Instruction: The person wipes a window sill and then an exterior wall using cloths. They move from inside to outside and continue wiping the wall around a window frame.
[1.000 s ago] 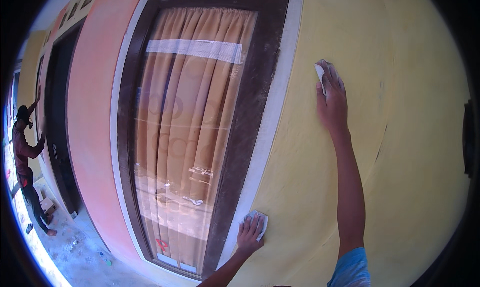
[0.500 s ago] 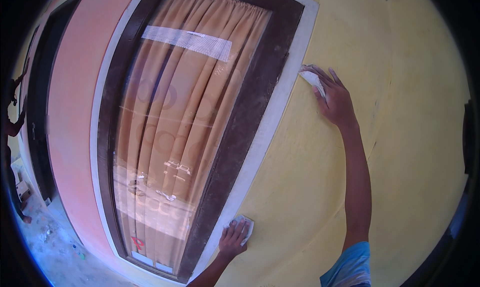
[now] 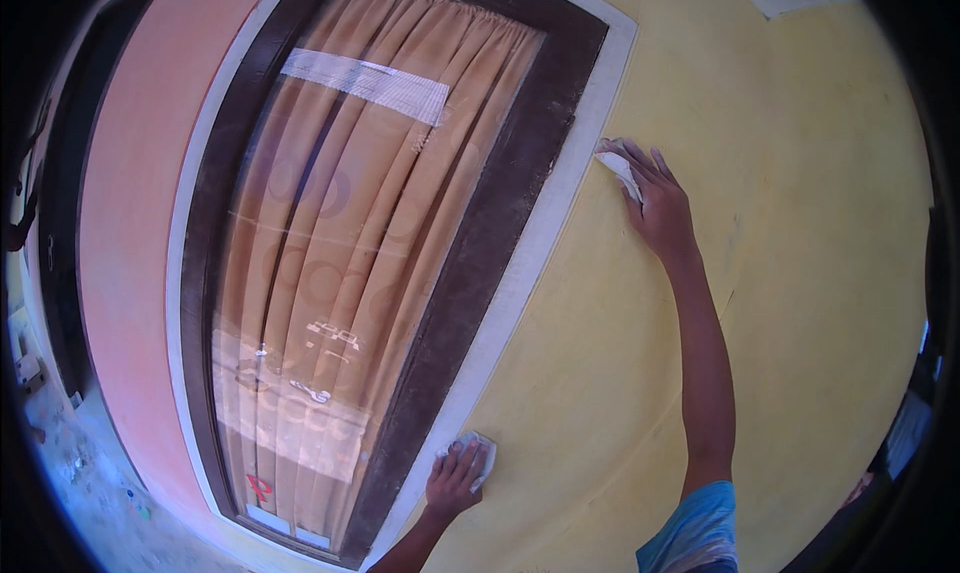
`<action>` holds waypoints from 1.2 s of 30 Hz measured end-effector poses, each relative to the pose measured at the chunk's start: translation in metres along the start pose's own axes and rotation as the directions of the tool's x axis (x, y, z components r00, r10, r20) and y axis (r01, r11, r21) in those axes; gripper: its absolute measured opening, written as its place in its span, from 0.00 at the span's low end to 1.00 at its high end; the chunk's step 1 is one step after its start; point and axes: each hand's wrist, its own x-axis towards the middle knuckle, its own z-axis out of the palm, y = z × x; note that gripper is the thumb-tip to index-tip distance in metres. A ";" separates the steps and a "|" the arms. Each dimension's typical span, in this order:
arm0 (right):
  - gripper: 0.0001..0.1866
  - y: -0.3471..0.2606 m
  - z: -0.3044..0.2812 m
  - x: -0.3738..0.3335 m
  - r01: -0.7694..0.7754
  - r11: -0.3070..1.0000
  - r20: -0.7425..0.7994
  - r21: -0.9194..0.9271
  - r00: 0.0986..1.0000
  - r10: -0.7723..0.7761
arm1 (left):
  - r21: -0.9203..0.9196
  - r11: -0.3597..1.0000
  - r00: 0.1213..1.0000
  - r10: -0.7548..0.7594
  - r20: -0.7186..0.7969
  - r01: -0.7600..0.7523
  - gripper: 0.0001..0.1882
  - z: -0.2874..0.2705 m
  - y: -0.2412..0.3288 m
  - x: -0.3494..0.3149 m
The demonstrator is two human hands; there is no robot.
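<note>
My right hand (image 3: 652, 195), dusted white at the fingertips, grips a folded white sheet (image 3: 621, 172) that looks like sandpaper or stiff paper. It presses against the yellow wall (image 3: 590, 363) right beside the upper part of the window's white border (image 3: 535, 273). Lower down, my left hand (image 3: 456, 478) holds a second whitish sheet (image 3: 485, 456) flat under its fingers, at the same border's lower stretch. The sides of both sheets facing the wall are hidden.
Left of the border stands a dark brown window frame (image 3: 455, 238) with glass and an orange curtain (image 3: 345, 223) behind it. A pink wall (image 3: 130, 233) and a dark doorway (image 3: 70, 193) lie farther left. Part of another person's dark arm (image 3: 22, 223) shows at the far left edge.
My view has shifted slightly, so the window sits a little farther left. Both hands stay by the white border with their sheets; the other person shows less.
</note>
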 end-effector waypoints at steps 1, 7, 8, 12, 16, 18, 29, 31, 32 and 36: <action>0.20 -0.007 0.001 0.000 -0.018 0.998 -0.012 0.052 1.000 0.019 | 0.015 1.000 1.000 0.001 -0.010 -0.001 0.32 0.002 -0.002 0.001; 0.21 -0.050 0.010 -0.044 0.131 0.948 0.126 0.289 0.977 -0.173 | -0.009 1.000 1.000 0.001 -0.015 -0.001 0.35 0.002 0.001 0.000; 0.21 -0.048 0.010 -0.042 0.150 0.935 0.149 0.320 0.967 -0.206 | -0.006 1.000 1.000 -0.002 -0.018 0.002 0.36 0.002 -0.001 0.002; 0.20 -0.029 -0.002 -0.023 0.095 0.948 0.152 0.305 0.977 -0.147 | -0.030 0.999 1.000 -0.016 -0.013 0.015 0.36 0.005 -0.001 0.001; 0.20 0.005 0.004 -0.010 -0.024 0.993 -0.014 0.113 1.000 0.026 | -0.067 0.998 0.999 0.002 -0.034 -0.004 0.34 0.013 0.000 -0.004; 0.20 -0.019 0.013 -0.012 -0.084 0.980 -0.072 0.182 0.992 0.099 | -0.058 0.998 1.000 -0.004 -0.029 0.002 0.34 0.013 -0.004 -0.006; 0.18 -0.025 0.010 -0.029 -0.069 0.969 0.063 0.238 0.996 0.056 | -0.071 0.997 1.000 0.014 0.010 -0.014 0.37 0.010 -0.001 -0.005; 0.18 -0.016 0.010 -0.007 -0.095 0.975 0.002 0.200 0.995 0.097 | -0.028 0.999 1.000 0.018 -0.018 -0.018 0.36 0.012 -0.001 -0.005; 0.18 -0.019 0.010 -0.002 -0.109 0.977 -0.025 0.183 0.993 0.116 | -0.008 1.000 0.999 0.017 -0.028 -0.017 0.36 0.011 -0.001 -0.007; 0.17 -0.047 0.017 -0.026 -0.065 0.929 -0.002 0.365 0.997 0.071 | 0.002 1.000 0.999 0.026 -0.019 -0.026 0.35 0.010 -0.001 -0.004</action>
